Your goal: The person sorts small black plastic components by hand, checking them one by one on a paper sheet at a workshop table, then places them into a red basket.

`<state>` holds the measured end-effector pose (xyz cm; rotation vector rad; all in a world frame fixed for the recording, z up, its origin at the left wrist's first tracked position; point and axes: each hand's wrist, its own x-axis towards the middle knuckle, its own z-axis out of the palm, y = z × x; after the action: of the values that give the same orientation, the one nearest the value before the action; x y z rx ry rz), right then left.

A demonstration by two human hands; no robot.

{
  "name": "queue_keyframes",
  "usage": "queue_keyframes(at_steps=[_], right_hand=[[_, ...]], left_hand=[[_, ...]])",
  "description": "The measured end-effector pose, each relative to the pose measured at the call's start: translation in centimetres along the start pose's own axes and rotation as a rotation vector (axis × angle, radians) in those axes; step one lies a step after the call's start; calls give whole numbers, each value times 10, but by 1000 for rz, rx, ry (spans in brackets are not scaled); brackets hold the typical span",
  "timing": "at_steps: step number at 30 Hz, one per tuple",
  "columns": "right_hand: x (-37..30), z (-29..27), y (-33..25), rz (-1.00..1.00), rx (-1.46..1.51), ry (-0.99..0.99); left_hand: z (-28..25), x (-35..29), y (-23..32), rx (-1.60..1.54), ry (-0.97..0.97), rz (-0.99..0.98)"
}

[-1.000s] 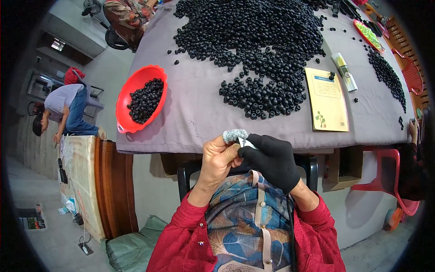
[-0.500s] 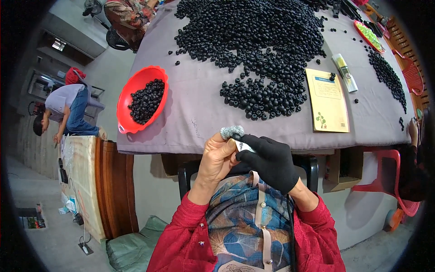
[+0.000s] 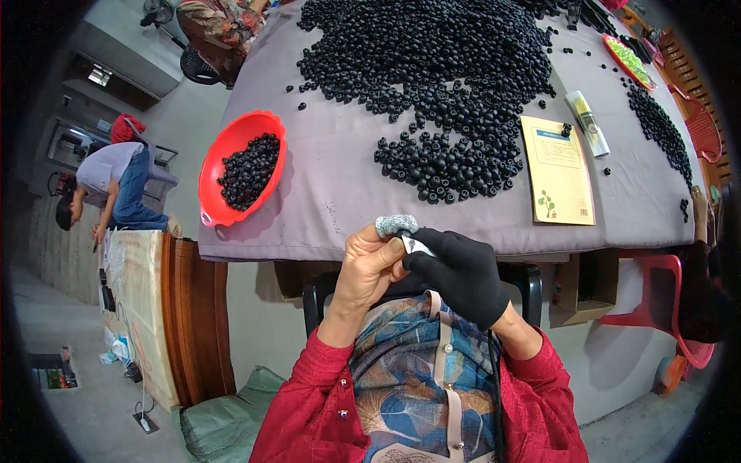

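My left hand is bare apart from a grey knitted finger sleeve on one fingertip. Its thumb and fingers pinch together just off the table's near edge, and what lies between them is too small and covered to name. A black glove covers my right hand, which meets the left one fingertip to fingertip. From its closed fingers sticks a small white pointed piece with a dark mark. Beyond my hands lies a large spread of small black ring-shaped parts, with a looser group at its near end.
A red scalloped bowl with black parts stands left on the grey-clothed table. At right lie a yellow booklet, a clear tube-like package and a red-rimmed tray. Other people are around; one person bends over at far left.
Both hands stay together in nearly the same place. The white piece has tilted slightly between the fingers. At the far right edge, another person's limb has shifted.
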<state>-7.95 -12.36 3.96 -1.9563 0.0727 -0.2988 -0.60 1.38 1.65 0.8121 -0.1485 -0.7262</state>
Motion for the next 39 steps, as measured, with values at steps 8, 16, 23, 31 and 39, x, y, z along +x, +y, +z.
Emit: queue_keyframes(at_steps=[8, 16, 23, 31, 39], right_hand=[[2, 0, 2, 48, 73, 5], [3, 10, 7, 152, 315, 17], [7, -8, 15, -299, -286, -28], [9, -21, 24, -146, -63, -20], [12, -24, 16, 152, 130, 110]], left_hand=[[-1, 2, 0, 40, 5, -5], [-8, 3, 1, -4, 36, -24], [-48, 18, 42, 246, 307, 259], [-125, 43, 154, 1031, 758, 691], [-72, 55, 18, 1330, 207, 496]])
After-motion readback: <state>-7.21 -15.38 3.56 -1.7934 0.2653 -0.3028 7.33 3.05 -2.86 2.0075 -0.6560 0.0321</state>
